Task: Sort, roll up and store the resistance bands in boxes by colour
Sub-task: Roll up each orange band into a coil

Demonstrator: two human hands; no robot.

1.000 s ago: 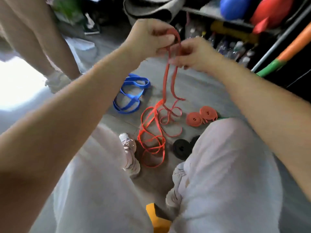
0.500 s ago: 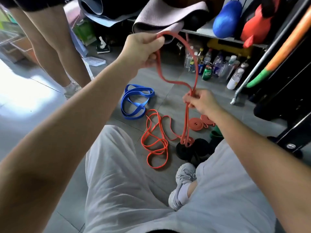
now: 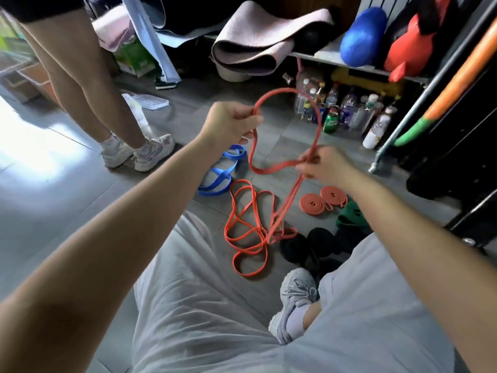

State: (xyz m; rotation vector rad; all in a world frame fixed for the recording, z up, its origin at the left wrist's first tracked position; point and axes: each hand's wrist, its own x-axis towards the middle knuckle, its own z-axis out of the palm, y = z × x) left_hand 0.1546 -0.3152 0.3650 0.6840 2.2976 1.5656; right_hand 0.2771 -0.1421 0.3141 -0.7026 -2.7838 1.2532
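The orange band is lifted in front of the seated person, a flat, narrow strip of matte rubber that bends easily and stands out in a wide open loop between the two hands. The left hand is the higher one, its fingers curled round the band near the top, I'd say to keep the loop hanging free so it can be straightened. The right hand, lower down, pinches two strands together where they cross, probably gathering them flat to begin a roll. From that pinch the strands drop taut to the floor and end among loose orange loops; I cannot tell whether those belong to the same band or another. Just to the right lie two rolled orange bands, tight flat spirals touching each other, which look like finished work grouped by colour. Beside them sit a crumpled green band and black rolls, and a wider, glossier blue band lies unrolled to the left. A second person's shoes stand farther off, and plastic bottles crowd under a shelf with a folded mat.
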